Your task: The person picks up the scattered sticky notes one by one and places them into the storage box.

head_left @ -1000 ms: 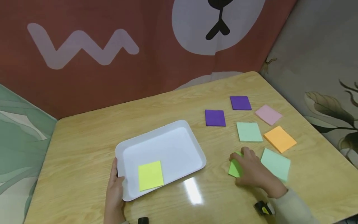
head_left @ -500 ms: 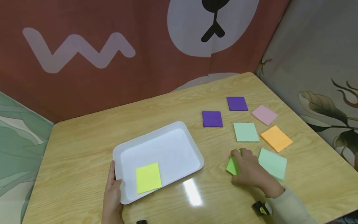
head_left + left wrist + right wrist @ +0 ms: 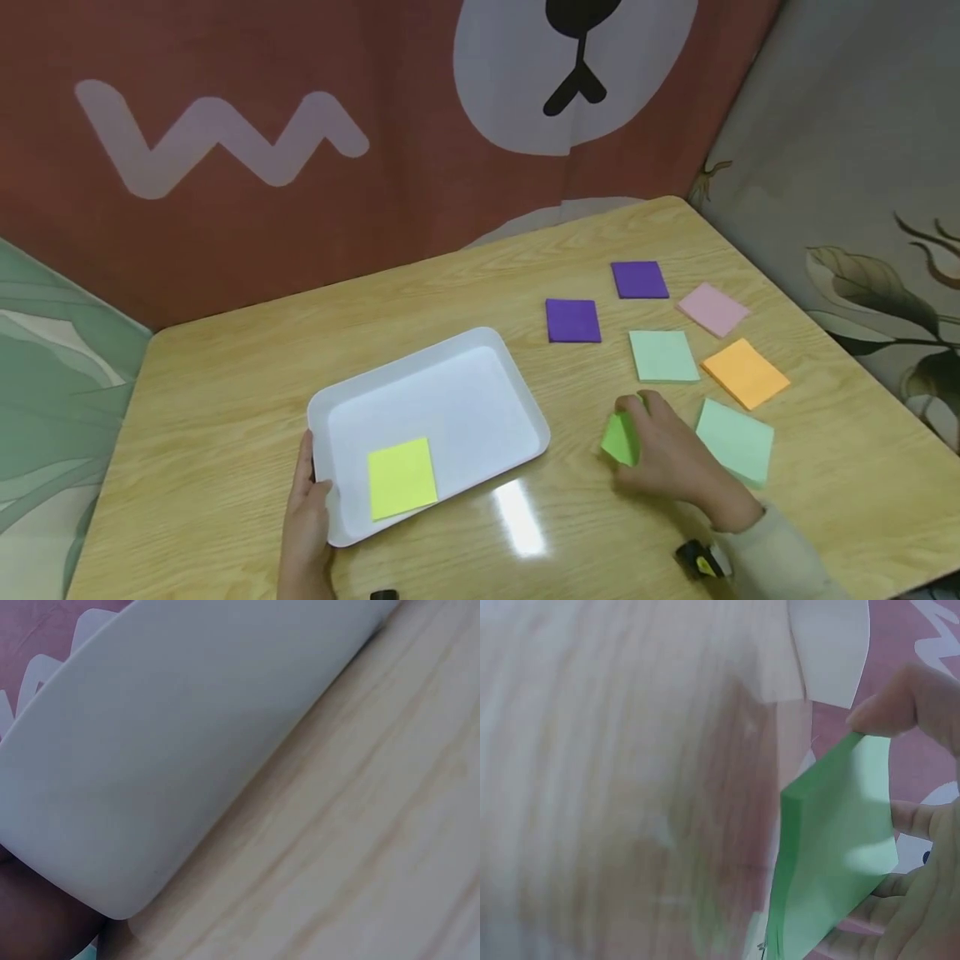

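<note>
smooth plastic-looking tray (image 3: pixel 457 400), matt paper of the green pad (image 3: pixel 619 439), glossy wood-grained tabletop (image 3: pixel 225 375), cloth-like red backdrop (image 3: pixel 300 229)

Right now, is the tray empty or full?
Neither: the tray holds one yellow pad, lying by its near edge, and the rest of its white floor shows bare.

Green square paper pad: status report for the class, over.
Left hand grips white rectangular tray. Right hand pinches green square paper pad, tilted. Possible obstacle: yellow paper square inside tray.

Wood-grain table (image 3: pixel 225 350) | white tray (image 3: pixel 450 400), apparently flat | two purple pads (image 3: pixel 573 321) | pink pad (image 3: pixel 713 309) | two mint pads (image 3: pixel 664 356) | orange pad (image 3: pixel 746 373)
</note>
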{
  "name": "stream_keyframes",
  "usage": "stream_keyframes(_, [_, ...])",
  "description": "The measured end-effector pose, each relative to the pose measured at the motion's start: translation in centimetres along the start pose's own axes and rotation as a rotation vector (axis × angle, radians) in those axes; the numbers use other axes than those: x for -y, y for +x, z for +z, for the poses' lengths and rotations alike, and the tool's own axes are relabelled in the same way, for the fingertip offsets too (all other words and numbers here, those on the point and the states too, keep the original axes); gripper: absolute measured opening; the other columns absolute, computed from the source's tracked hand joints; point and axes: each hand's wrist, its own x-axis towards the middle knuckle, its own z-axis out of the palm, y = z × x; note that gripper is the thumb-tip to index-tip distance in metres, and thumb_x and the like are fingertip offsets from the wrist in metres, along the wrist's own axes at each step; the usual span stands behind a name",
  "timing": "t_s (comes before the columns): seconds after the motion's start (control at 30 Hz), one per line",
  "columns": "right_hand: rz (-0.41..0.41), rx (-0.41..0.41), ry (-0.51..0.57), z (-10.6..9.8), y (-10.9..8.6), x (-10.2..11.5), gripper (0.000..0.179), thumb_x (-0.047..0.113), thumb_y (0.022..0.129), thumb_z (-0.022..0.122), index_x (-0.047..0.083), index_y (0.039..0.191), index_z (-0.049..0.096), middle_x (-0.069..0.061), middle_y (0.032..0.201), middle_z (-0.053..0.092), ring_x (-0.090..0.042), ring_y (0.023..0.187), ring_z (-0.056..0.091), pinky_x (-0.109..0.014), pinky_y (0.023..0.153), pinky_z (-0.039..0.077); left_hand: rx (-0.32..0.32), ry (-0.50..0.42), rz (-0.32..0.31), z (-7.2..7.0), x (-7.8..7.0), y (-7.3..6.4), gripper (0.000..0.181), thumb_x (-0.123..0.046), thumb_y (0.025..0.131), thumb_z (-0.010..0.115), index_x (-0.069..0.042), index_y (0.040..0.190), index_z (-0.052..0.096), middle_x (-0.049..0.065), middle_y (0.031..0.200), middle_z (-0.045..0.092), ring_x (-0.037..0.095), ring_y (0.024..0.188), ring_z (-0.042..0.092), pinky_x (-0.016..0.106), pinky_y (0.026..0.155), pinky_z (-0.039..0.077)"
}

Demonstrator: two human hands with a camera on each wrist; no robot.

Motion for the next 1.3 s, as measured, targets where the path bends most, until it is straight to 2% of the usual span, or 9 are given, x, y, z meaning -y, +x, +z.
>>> stream_keyframes(0.1, [-0.017, -0.002, 0.005, 0.0, 0.4, 0.4, 0.070, 0.028, 0.051, 0.073, 0.008, 0.110, 0.042, -0.022, 0.109, 0.038, -0.020, 0.069, 0.042, -0.025, 0.049, 0.035, -0.008, 0.007, -0.005, 0.0, 0.0, -0.1, 0.070, 0.005, 0.084, 0.017, -0.042, 0.134, 0.009, -0.017, 0.141, -0.004, 0.004, 0.125, 0.002, 0.035, 0.101, 0.011])
stream_keyframes(0.3, [-0.053, -0.011, -0.001, 0.3, 0.9, 1.1, 0.072, 0.028, 0.050, 0.073, 0.007, 0.111, 0.041, -0.022, 0.109, 0.038, -0.020, 0.070, 0.042, -0.025, 0.050, 0.036, -0.006, 0.066, 0.005, -0.1, -0.2, -0.3, 0.068, 0.004, 0.085, 0.018, -0.040, 0.135, 0.007, -0.014, 0.141, -0.004, 0.004, 0.125, 0.000, 0.034, 0.101, 0.008])
stream_keyframes(0.47, [-0.094, -0.038, -0.012, 0.3, 1.3, 1.4, 0.069, 0.028, 0.053, 0.072, 0.007, 0.111, 0.042, -0.021, 0.108, 0.038, -0.020, 0.070, 0.042, -0.025, 0.051, 0.037, 0.002, 0.043, 0.021, -0.1, -0.2, -0.2, 0.068, 0.005, 0.084, 0.018, -0.037, 0.137, 0.006, -0.014, 0.141, -0.004, 0.004, 0.125, -0.001, 0.031, 0.101, 0.005])
stream_keyframes(0.73, [-0.156, -0.085, 0.003, -0.1, 1.9, 1.6, 0.068, 0.022, 0.048, 0.070, 0.005, 0.108, 0.042, -0.018, 0.103, 0.039, -0.019, 0.071, 0.042, -0.025, 0.051, 0.037, 0.015, 0.014, 0.042, 0.0, -0.3, -0.4, 0.069, 0.007, 0.082, 0.018, -0.033, 0.138, 0.004, -0.011, 0.142, -0.003, 0.005, 0.126, 0.000, 0.031, 0.101, 0.005])
stream_keyframes(1.3, [-0.204, -0.084, 0.018, -0.4, 2.9, 3.0, 0.067, 0.021, 0.051, 0.070, 0.004, 0.110, 0.041, -0.020, 0.107, 0.039, -0.022, 0.075, 0.042, -0.025, 0.053, 0.038, 0.021, 0.025, 0.059, -0.1, -0.3, -0.4, 0.069, 0.007, 0.082, 0.018, -0.029, 0.139, 0.002, -0.008, 0.142, -0.003, 0.007, 0.126, 0.000, 0.032, 0.101, 0.005])
